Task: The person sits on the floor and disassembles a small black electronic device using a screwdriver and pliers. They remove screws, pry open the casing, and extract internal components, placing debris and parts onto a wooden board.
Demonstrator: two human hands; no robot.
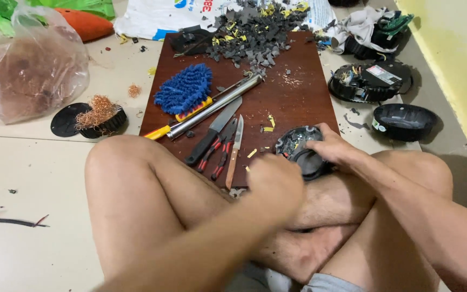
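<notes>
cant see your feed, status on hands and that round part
Right hand grips round black plastic housing on brown board. Left hand blurred beside it. Knives, pliers lie alongside.

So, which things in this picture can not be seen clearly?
- Left hand: motion-blurred; grip unreadable.
- Round black part: half covered by the right hand.
- Clear plastic bag: cut off by the left edge.
- White sack: cut off by the top edge.

At the upper left lies a clear plastic bag (25, 65) with brownish content, at the top middle a white printed sack (158, 16), and at the upper right a white rectangular label (383, 74) on a black round part (371, 82).
</notes>
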